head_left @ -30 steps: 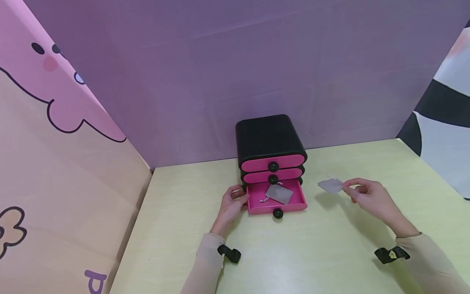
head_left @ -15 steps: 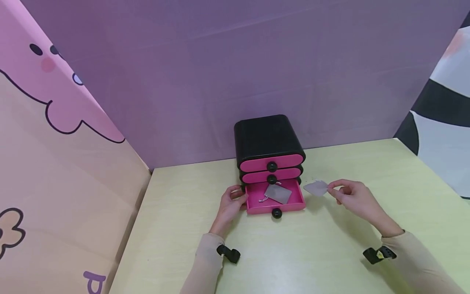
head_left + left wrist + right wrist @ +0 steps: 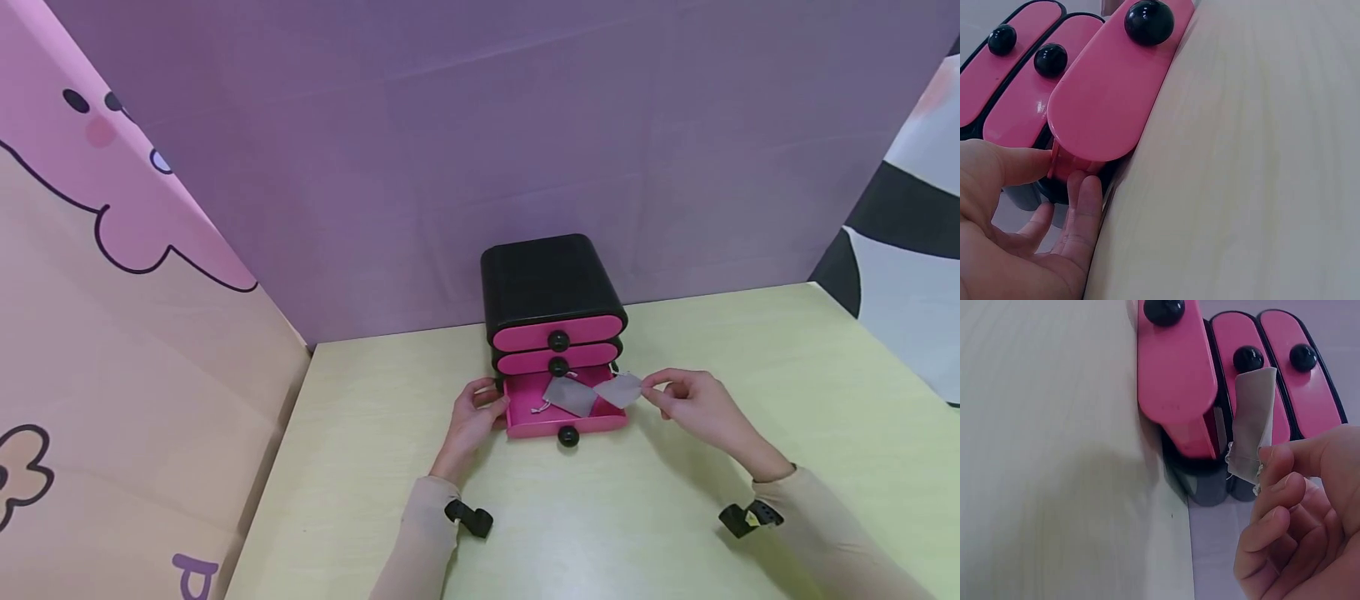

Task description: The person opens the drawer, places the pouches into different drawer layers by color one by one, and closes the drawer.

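Observation:
A black cabinet [image 3: 551, 279] with pink fronts has its bottom drawer [image 3: 525, 392] pulled out. One small grey drawstring pouch [image 3: 570, 397] lies inside the drawer, its white cord towards the left. My left hand [image 3: 472, 421] holds the drawer's left side, thumb near the side's upper edge and fingertips lower down in the left wrist view. Between thumb and forefinger, my right hand [image 3: 697, 407] pinches a second grey pouch [image 3: 619, 390] by one end. That pouch hangs over the drawer's right side, and its cord shows in the right wrist view.
Two upper drawers [image 3: 557, 358] are closed, with round black knobs [image 3: 558, 341]. The cabinet stands on a pale wooden table [image 3: 375, 417], near the purple backdrop [image 3: 420, 167]. A printed pink panel [image 3: 135, 192] borders the left.
My right hand has moved left with the pinched pouch, from the table's right side to over the drawer's right edge. The left hand stays at the drawer.

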The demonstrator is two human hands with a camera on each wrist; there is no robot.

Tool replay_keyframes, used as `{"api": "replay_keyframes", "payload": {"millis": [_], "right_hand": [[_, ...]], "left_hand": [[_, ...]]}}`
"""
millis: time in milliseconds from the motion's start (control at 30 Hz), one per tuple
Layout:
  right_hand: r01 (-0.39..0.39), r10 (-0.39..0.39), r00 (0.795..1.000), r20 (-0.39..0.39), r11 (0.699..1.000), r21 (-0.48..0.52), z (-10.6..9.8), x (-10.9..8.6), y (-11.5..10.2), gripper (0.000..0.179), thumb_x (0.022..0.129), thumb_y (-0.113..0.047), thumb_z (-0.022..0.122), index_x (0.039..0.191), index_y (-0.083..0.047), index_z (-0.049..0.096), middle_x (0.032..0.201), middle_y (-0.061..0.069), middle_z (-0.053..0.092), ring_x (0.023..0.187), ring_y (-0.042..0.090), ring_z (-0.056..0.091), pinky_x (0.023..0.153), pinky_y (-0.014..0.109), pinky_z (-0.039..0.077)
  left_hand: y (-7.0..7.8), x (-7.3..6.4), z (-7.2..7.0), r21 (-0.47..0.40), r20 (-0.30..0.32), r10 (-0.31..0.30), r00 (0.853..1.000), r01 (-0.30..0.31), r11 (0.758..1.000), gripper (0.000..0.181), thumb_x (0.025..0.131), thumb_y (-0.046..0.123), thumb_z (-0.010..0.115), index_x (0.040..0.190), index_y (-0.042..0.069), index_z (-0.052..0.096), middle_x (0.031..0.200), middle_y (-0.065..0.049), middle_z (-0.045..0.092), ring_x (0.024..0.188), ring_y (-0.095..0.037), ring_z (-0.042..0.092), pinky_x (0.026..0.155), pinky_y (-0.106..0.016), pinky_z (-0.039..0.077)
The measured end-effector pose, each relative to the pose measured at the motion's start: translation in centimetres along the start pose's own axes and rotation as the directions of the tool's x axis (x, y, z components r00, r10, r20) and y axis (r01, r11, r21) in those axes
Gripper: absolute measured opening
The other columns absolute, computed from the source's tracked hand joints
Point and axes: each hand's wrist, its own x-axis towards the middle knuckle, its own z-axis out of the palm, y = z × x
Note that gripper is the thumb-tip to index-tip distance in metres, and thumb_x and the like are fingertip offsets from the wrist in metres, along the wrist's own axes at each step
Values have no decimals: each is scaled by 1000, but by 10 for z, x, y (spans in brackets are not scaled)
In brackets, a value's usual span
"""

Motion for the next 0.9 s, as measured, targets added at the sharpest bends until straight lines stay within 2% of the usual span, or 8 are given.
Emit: {"api": "replay_keyframes", "payload": {"millis": [367,633,900], "right_hand": [[19,-19,1000,24,1000,12,20,9,-19,22,102,-23,71,115,-6,76,66,5,63,56,13,46,51,27,34],[45,-45,999,29,999,16,34,19,-23,20,100,-20,72,111,-4,77,63,-1,58,56,11,47,52,25,36],[75,-75,997,-10,997,-4,50,26,-24,15,98,-16,74,106,-4,79,75,0,66,69,13,53,54,24,38]], "left_hand": [[-2,1,-1,6,5,0,1000,0,1000,50,102,8,69,148,2,51,136,-24,64,95,-19,71,82,-30,65],[-2,1,-1,2,9,4,1000,-4,1000,50,102,9,69,148,2,51,136,-24,63,96,-18,70,82,-30,65],[-1,0,-2,-3,7,2,1000,-2,1000,50,102,8,68,148,2,51,137,-24,63,95,-18,70,82,-30,65]]}}
